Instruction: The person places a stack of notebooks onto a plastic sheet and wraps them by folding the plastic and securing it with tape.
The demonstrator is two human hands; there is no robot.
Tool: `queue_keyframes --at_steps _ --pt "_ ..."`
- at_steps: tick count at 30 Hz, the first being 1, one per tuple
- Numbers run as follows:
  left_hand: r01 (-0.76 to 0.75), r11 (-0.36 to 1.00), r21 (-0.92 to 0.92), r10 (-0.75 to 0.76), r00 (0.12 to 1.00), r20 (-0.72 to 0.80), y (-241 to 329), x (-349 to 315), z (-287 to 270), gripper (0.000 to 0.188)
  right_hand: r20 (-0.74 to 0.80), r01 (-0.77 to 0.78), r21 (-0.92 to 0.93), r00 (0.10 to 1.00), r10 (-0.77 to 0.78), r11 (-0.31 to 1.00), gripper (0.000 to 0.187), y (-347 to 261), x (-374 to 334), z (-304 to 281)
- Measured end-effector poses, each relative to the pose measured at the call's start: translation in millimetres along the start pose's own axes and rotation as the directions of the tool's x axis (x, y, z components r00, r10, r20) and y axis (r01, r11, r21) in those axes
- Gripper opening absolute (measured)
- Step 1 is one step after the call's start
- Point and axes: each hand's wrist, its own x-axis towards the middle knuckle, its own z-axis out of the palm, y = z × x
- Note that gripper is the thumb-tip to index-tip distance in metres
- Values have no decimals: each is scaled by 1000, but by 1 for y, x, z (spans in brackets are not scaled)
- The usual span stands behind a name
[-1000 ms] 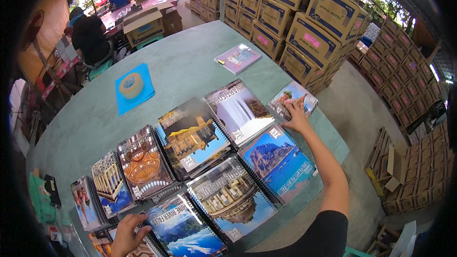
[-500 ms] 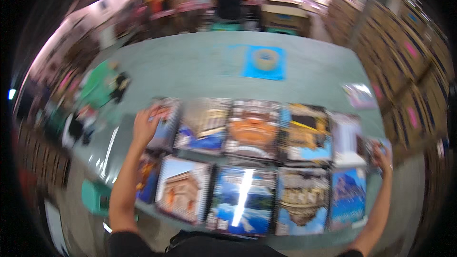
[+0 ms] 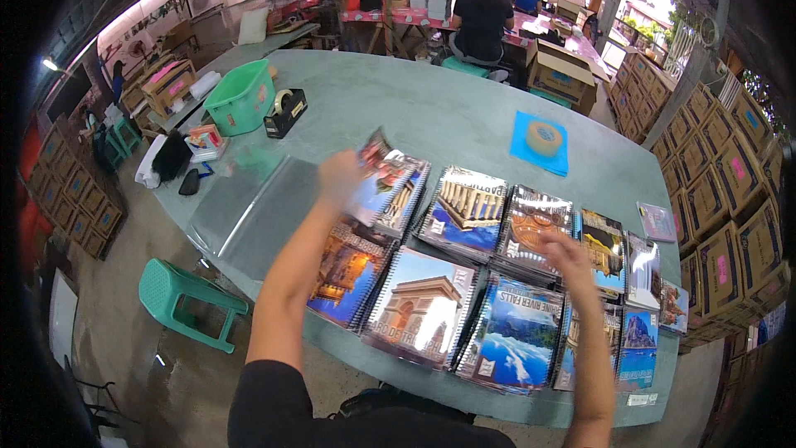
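Spiral notebooks with photo covers lie in two rows of stacks across the table. My left hand [image 3: 340,181], blurred, is closed on the left edge of a spiral notebook [image 3: 377,191] at the far row's left end. That notebook is tilted over another notebook [image 3: 406,199]. My right hand [image 3: 570,261], also blurred, hovers with fingers apart over the stacks, nearest the orange-brown notebook [image 3: 531,220]. Below my hands are the arch notebook [image 3: 419,303] and the waterfall notebook [image 3: 516,332]. Beside my left forearm lies clear plastic sheeting [image 3: 269,211].
A green basket [image 3: 240,99] and a black tape dispenser [image 3: 287,114] stand at the back left. A tape roll [image 3: 544,138] sits on a blue sheet [image 3: 522,158]. A green stool [image 3: 186,299] stands left; stacked cartons [image 3: 717,191] line the right. People sit at a far table.
The view has turned left. My right hand has left the rightmost notebook and moved inward over the stacks. At the left, my left hand has raised the edge of a notebook.
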Motion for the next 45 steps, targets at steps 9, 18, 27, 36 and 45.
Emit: queue_keyframes --at_steps 9,18,27,36,45 --pt "-392 821 -414 314 917 -246 6 -143 -17 41 -77 -236 631 929 363 739 41 -7 -20 97" --pt "63 918 -391 -48 998 49 -72 -134 -28 21 -44 -494 498 807 589 713 43 66 -125 18" --pt "-655 636 -408 691 719 -79 102 -226 -8 35 53 -255 406 965 256 878 45 80 -123 20" --pt "-6 817 -576 -4 1000 -16 102 -193 -67 23 -10 -341 621 897 442 706 37 94 -137 -41" --pt "-679 125 -723 977 212 -31 201 -202 10 38 -10 -297 631 921 390 717 45 101 -144 -47"
